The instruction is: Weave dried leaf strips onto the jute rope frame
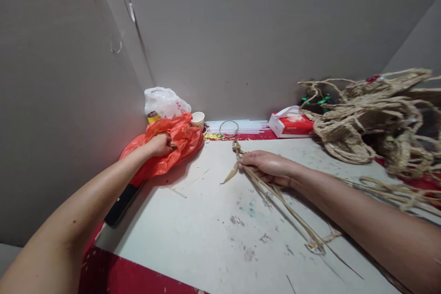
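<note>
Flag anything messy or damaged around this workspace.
The white work surface looks worn: grey patches and a bluish stain mark its middle. Stray straw bits litter it near the red-orange plastic bag, and the braided cord at right lies in a loose, tangled-looking heap.

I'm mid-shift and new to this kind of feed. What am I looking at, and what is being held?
There's no machine: these are one person's bare hands, seen by a camera worn on the head, looking forward and down. The left hand reaches into an orange plastic bag; its fingers are partly hidden, so its grip is unclear. The right hand holds dry, straw-like strands above a stained white board. Beyond are a paper cup and tissue pack; braided cord is heaped at right.
</note>
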A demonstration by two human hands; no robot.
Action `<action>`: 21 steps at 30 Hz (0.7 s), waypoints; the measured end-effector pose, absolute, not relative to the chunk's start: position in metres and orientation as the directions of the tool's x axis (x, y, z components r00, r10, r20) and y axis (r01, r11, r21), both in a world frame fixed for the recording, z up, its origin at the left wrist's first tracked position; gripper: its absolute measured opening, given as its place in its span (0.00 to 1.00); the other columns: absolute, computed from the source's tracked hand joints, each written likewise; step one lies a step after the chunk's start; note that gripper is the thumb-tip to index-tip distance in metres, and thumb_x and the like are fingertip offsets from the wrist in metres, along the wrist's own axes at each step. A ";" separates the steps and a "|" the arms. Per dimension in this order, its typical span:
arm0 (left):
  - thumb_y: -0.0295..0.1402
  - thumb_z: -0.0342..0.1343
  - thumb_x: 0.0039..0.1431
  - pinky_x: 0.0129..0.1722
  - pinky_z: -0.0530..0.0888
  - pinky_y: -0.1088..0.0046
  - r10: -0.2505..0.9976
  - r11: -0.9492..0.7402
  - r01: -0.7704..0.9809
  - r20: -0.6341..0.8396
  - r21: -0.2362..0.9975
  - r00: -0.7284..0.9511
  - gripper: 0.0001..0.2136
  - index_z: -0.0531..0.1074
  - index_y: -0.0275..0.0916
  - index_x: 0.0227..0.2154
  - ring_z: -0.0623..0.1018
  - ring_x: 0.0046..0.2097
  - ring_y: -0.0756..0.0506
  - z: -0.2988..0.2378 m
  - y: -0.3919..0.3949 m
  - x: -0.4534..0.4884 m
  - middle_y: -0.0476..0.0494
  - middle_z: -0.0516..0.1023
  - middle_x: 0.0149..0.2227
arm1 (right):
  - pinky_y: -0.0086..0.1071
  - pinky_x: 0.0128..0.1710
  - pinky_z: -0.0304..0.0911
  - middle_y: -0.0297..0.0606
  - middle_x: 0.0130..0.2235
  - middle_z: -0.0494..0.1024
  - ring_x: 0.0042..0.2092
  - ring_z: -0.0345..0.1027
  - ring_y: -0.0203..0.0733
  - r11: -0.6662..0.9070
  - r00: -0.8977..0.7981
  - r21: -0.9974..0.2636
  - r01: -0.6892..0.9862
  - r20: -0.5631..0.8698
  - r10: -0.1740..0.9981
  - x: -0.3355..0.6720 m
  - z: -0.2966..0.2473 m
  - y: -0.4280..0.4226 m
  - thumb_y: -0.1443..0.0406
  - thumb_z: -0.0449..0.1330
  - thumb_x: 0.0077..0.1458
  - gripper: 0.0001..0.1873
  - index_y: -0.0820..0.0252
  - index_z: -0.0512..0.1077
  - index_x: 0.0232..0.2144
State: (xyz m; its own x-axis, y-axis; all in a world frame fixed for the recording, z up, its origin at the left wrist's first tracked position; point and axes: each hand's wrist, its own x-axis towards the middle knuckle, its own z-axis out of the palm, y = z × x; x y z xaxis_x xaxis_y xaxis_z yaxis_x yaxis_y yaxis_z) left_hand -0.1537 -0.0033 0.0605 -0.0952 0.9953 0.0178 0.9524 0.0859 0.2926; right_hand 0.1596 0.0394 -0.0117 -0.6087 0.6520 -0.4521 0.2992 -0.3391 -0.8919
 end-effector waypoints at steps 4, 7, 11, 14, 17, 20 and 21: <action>0.30 0.53 0.41 0.22 0.67 0.76 0.989 0.150 0.896 -0.060 0.417 -0.138 0.03 0.68 0.38 0.23 0.71 0.23 0.50 0.079 -0.004 -0.170 0.50 0.70 0.20 | 0.24 0.15 0.29 0.22 0.16 0.48 0.16 0.34 0.24 -0.335 -0.609 -0.897 0.289 -0.442 0.659 0.159 -0.012 0.039 0.62 0.57 0.52 0.13 0.61 0.58 0.21; 0.28 0.55 0.37 0.23 0.70 0.74 0.961 0.271 0.710 -0.138 0.650 -0.241 0.07 0.67 0.38 0.25 0.73 0.24 0.48 0.089 -0.003 -0.181 0.49 0.73 0.21 | 0.24 0.15 0.28 0.23 0.16 0.48 0.16 0.35 0.24 -0.336 -0.605 -0.892 0.301 -0.451 0.656 0.159 -0.012 0.039 0.62 0.57 0.52 0.13 0.61 0.58 0.21; 0.27 0.57 0.34 0.27 0.74 0.68 0.938 0.315 0.402 -0.218 0.859 -0.270 0.13 0.70 0.38 0.29 0.76 0.27 0.45 0.099 -0.003 -0.188 0.45 0.77 0.26 | 0.25 0.15 0.28 0.23 0.16 0.48 0.16 0.34 0.24 -0.325 -0.608 -0.896 0.303 -0.445 0.658 0.159 -0.014 0.040 0.62 0.57 0.51 0.14 0.61 0.57 0.21; 0.31 0.60 0.35 0.28 0.73 0.69 0.946 0.271 0.373 -0.174 0.888 -0.273 0.15 0.72 0.37 0.32 0.77 0.28 0.44 0.101 -0.005 -0.187 0.45 0.78 0.27 | 0.24 0.15 0.28 0.23 0.16 0.48 0.16 0.34 0.24 -0.323 -0.607 -0.898 0.299 -0.440 0.662 0.159 -0.015 0.041 0.62 0.57 0.51 0.14 0.60 0.57 0.21; 0.32 0.60 0.35 0.27 0.70 0.74 0.932 0.205 0.550 0.011 0.809 -0.364 0.15 0.74 0.36 0.31 0.75 0.27 0.47 0.102 -0.005 -0.186 0.49 0.76 0.24 | 0.24 0.16 0.28 0.22 0.17 0.48 0.16 0.35 0.24 -0.322 -0.609 -0.903 0.285 -0.430 0.666 0.159 -0.014 0.040 0.62 0.57 0.51 0.12 0.61 0.58 0.22; 0.32 0.59 0.35 0.24 0.66 0.77 0.905 0.129 0.705 0.208 0.697 -0.370 0.14 0.76 0.35 0.30 0.72 0.25 0.49 0.107 -0.004 -0.185 0.52 0.73 0.21 | 0.24 0.16 0.28 0.22 0.16 0.49 0.16 0.35 0.24 -0.319 -0.611 -0.904 0.285 -0.428 0.667 0.159 -0.013 0.039 0.62 0.57 0.52 0.12 0.61 0.59 0.22; 0.33 0.59 0.36 0.24 0.65 0.77 0.899 0.098 0.713 0.245 0.695 -0.363 0.14 0.76 0.35 0.30 0.70 0.24 0.50 0.110 -0.004 -0.184 0.52 0.72 0.20 | 0.24 0.15 0.29 0.22 0.16 0.48 0.16 0.35 0.24 -0.318 -0.609 -0.904 0.286 -0.428 0.668 0.159 -0.013 0.039 0.62 0.56 0.52 0.12 0.61 0.59 0.22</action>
